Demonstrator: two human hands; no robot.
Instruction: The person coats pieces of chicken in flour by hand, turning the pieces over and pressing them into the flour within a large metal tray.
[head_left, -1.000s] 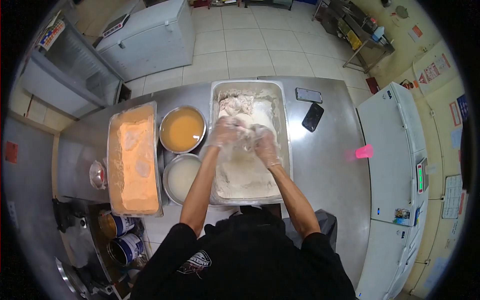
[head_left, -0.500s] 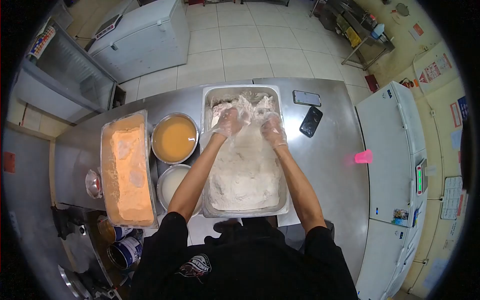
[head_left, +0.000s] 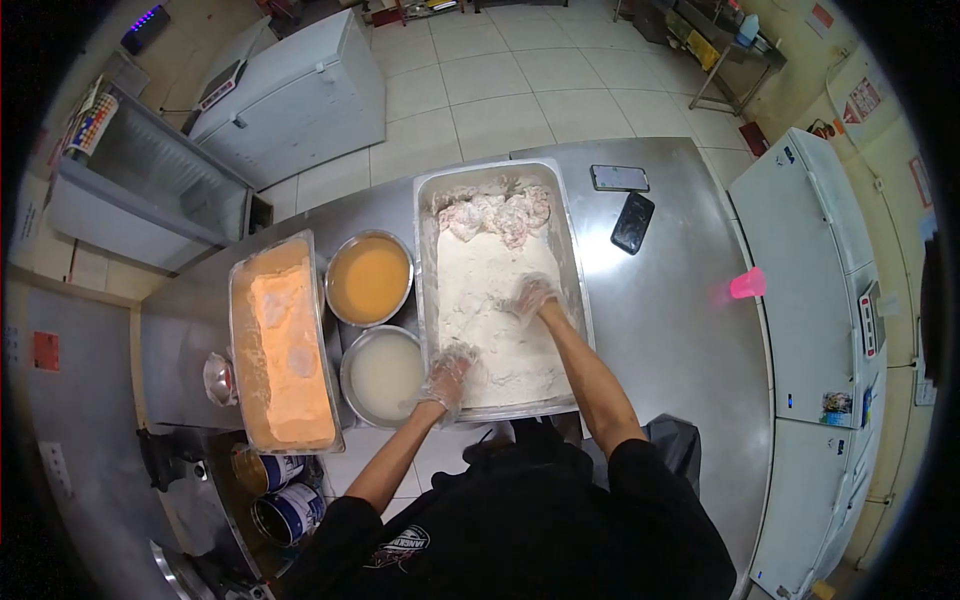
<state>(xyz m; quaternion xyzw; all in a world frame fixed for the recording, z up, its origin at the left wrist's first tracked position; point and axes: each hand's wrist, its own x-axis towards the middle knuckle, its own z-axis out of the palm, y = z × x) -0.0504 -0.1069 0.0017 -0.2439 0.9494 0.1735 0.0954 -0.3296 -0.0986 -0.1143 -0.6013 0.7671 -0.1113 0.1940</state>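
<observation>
A deep metal tray (head_left: 584, 335) holds a bed of white flour (head_left: 490, 275). Flour-coated pieces that look like raw meat (head_left: 500, 213) are heaped at its far end. My left hand (head_left: 450, 375), in a clear plastic glove, rests on the flour by the tray's near left side, fingers spread forward. Farther up on the right, my gloved right hand (head_left: 537, 297) reaches down to the flour with its fingers apart, the tips partly buried. Neither hand holds a piece; both are well short of the heap.
Left of the tray stand a bowl of orange-brown liquid (head_left: 369, 278), a bowl of cloudy liquid (head_left: 385, 376) and a tray of orange powder (head_left: 292, 350). Two phones (head_left: 632, 222) and a pink cup (head_left: 747, 284) are on the right. White freezers (head_left: 815, 300) stand beyond the table.
Both hands have left the coated pieces at the far end and come back toward me, onto the flour. The pieces now lie uncovered, and the camera view has shifted slightly.
</observation>
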